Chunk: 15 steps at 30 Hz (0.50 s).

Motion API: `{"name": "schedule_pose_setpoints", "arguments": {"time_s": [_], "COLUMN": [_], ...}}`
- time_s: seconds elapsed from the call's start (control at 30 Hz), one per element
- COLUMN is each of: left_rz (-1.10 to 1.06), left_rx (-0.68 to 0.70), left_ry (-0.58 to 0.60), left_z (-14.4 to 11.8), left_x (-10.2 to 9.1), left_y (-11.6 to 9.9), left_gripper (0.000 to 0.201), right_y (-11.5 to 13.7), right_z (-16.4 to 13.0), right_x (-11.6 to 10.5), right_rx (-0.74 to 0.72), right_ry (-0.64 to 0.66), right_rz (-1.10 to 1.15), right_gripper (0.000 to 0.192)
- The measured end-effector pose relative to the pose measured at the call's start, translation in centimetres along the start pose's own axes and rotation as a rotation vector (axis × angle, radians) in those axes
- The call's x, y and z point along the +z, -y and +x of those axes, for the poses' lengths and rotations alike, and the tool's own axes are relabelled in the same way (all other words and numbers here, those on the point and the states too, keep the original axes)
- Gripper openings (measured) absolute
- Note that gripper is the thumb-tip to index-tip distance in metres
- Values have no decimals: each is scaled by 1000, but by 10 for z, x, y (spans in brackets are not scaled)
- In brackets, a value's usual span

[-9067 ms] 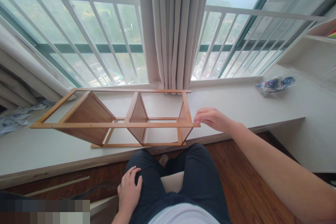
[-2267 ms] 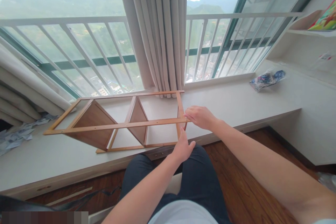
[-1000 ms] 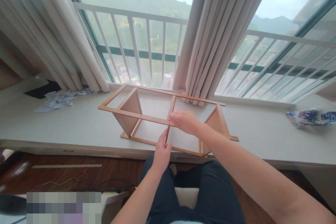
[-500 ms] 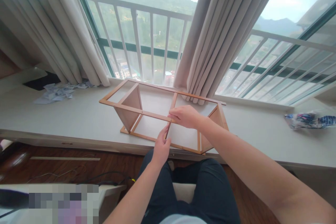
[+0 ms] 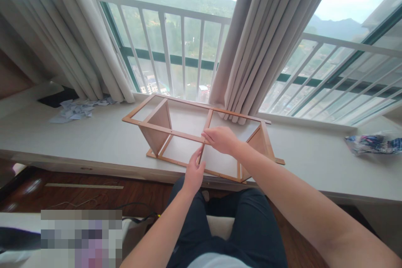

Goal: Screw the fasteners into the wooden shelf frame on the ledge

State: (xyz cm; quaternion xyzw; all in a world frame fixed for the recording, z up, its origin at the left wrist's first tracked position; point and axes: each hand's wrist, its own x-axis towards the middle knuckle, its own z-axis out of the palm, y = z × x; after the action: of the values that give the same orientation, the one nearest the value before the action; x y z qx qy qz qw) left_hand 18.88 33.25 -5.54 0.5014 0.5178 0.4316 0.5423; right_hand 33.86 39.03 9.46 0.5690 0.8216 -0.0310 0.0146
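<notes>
Gripping the wooden shelf frame at its middle, the person works on the joint where the centre divider meets the near top rail. The frame lies on its side on the white window ledge, just in front of the gathered curtain, with three panels standing between its long rails. The step in hand looks like seating or checking the middle divider, not lifting the frame. The right hand reaches in from the right, arm stretched long across the lap, palm down, fingers curled over the rail at the joint and closed on it. The left hand comes up from below, forearm angled inward, fingers pointing up and touching the lower edge of the divider; whether it pinches the wood or a small fitting is hard to tell, so its grip is unclear. The next move likely calls for steady downward pressure from the right hand while the left lines up the divider, keeping the frame flat on the ledge so it does not rock. Torn paper scraps lie well apart at the far left, a plastic bag far right.
</notes>
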Motion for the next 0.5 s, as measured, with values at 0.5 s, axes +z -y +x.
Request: {"name": "schedule_pose_setpoints", "arguments": {"time_s": [0.5], "left_rz": [21], "left_rx": [40], "left_ry": [-15], "left_z": [-10], "left_x": [14], "left_y": [0], "left_gripper": [71], "right_y": [25], "right_z": [-10], "right_x": [5], "right_rx": [233], "right_ry": [-45], "right_rz": [33], "right_gripper": [57]}}
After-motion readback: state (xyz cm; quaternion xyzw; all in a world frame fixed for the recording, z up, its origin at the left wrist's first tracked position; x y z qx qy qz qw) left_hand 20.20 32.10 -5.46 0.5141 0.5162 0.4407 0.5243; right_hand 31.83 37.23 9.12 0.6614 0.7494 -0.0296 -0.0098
